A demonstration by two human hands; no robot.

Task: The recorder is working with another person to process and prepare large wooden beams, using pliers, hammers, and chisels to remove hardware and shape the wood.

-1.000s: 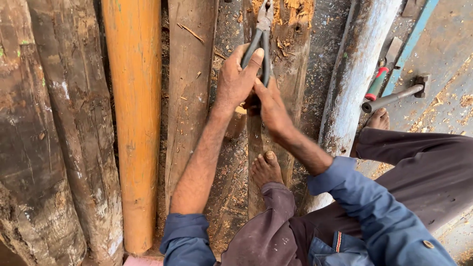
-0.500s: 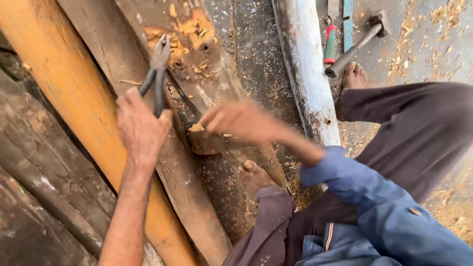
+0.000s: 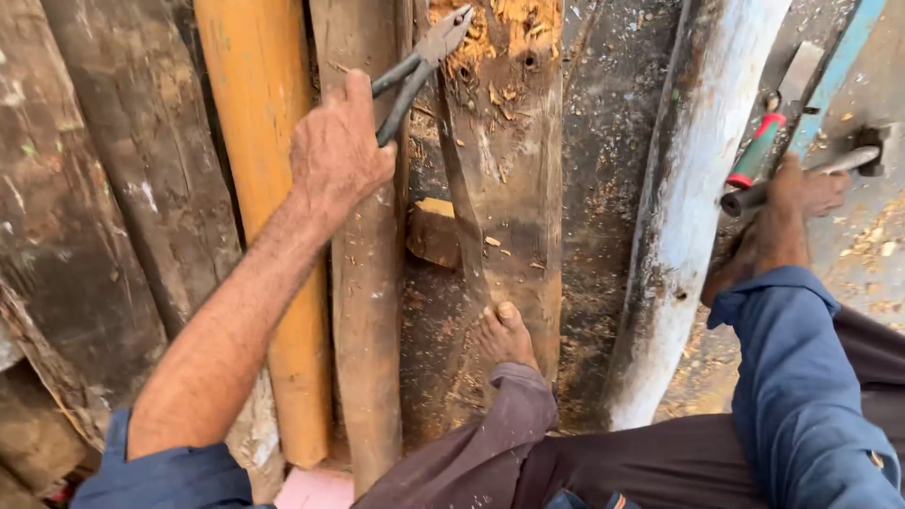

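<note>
The left hand (image 3: 337, 151) has its fingers wrapped round the pliers (image 3: 419, 68); the right hand (image 3: 792, 203) closes on the hammer (image 3: 801, 174). Best strike squarely, foot (image 3: 504, 335) bracing the plank (image 3: 509, 188).

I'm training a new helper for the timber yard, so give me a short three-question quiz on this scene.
1. True or false: the left hand holds pliers.
2. The right hand reaches for: A) the metal bar, B) the orange pole, C) a saw.
3. Which body part rests on the split plank?

Key: 1 true; 2 A; 3 a bare foot.
</note>
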